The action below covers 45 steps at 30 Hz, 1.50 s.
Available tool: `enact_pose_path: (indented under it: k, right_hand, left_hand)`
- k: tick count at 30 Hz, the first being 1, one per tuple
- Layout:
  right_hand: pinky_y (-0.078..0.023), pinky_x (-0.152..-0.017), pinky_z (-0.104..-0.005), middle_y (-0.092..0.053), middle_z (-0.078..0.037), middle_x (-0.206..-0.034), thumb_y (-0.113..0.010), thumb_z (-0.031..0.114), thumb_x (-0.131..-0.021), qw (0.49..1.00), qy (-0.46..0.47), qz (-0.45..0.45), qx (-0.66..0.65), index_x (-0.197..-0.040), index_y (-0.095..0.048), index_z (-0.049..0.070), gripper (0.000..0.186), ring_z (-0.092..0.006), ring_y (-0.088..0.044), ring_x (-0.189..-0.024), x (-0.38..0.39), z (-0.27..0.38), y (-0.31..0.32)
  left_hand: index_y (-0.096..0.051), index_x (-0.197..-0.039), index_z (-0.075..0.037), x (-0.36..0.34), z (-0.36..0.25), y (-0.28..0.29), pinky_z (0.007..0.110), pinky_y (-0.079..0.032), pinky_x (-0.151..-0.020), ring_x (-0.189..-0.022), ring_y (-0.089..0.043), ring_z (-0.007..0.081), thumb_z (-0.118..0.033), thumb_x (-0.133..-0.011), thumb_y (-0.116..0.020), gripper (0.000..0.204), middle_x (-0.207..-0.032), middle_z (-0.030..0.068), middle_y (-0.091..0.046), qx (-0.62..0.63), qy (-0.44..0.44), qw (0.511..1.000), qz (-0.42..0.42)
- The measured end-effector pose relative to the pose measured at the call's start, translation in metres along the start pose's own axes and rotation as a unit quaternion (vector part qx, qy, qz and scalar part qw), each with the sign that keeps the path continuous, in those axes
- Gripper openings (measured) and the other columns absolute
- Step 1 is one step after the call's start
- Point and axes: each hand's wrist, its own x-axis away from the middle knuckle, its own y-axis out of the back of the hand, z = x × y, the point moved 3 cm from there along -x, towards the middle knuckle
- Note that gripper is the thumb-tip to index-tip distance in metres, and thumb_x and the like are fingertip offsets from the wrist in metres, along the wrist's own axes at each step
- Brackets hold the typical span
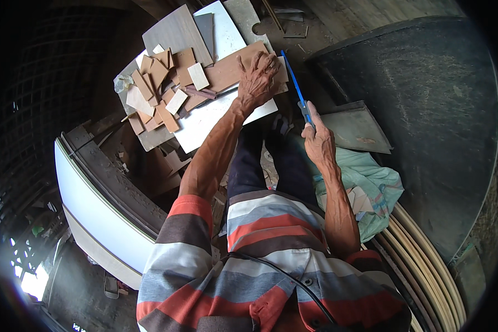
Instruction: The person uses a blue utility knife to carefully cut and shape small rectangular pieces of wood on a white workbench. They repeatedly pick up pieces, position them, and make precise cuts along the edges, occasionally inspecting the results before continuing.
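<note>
Right hand [319,143] gripping 1 slim blue saw with dark handle [294,80]; left hand [257,80] on 1 long brown wooden board [226,74].
Saw just beside board's right end, contact unclear. Left fingers bent over board, can't tell if clasping. 1 white flat panel [193,131] underneath; brown wooden offcuts [159,72] at left, overlapped, no exact count.

Striped red-grey shirt [276,243] tops dark trousers [248,166].
</note>
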Motion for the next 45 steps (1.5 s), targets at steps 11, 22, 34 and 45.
enact_pose_path:
  k: [11,22,34,45]
  right_hand:
    - [-0.05,-0.073,-0.0382,-0.059,-0.009,-0.073,-0.043,0.01,-0.094,1.0,-0.009,-0.008,-0.007,-0.148,-0.045,0.013,0.054,-0.0225,-0.06,-0.07,0.012,-0.001,0.01]
    - [-0.049,-0.072,-0.0417,-0.061,-0.011,-0.072,-0.046,0.006,-0.092,0.998,-0.025,0.018,0.058,-0.146,-0.046,0.013,0.055,-0.0272,-0.061,-0.069,0.013,0.004,0.01]
    - [-0.049,-0.072,-0.0423,-0.06,-0.012,-0.071,-0.047,0.007,-0.092,0.998,-0.018,0.02,0.064,-0.145,-0.049,0.015,0.054,-0.0275,-0.061,-0.067,0.008,0.004,0.011]
    - [-0.049,-0.073,-0.0458,-0.063,-0.02,-0.076,-0.049,0.008,-0.092,0.995,-0.033,0.038,0.088,-0.144,-0.049,0.016,0.053,-0.0361,-0.064,-0.071,0.011,0.023,0.023]
  left_hand:
    - [-0.06,-0.13,-0.014,0.023,-0.021,-0.005,0.064,-0.027,-0.102,-0.129,-0.041,0.0274,-0.045,-0.08,-0.07,0.06,-0.14,0.003,-0.05,-0.001,-0.049,0.999,-0.007]
    - [-0.06,-0.128,-0.013,0.038,-0.028,-0.011,0.059,-0.029,-0.099,-0.126,-0.044,0.0273,-0.044,-0.081,-0.068,0.057,-0.14,0.0045,-0.049,0.004,-0.053,0.999,-0.002]
    - [-0.059,-0.13,-0.011,0.045,-0.032,-0.015,0.061,-0.03,-0.097,-0.129,-0.041,0.0286,-0.041,-0.082,-0.067,0.058,-0.141,0.0068,-0.047,0.021,-0.024,0.999,-0.007]
    - [-0.061,-0.127,-0.008,0.044,-0.04,-0.014,0.061,-0.03,-0.096,-0.129,-0.039,0.0263,-0.038,-0.082,-0.068,0.054,-0.138,0.0069,-0.046,-0.004,0.001,1.0,0.021]
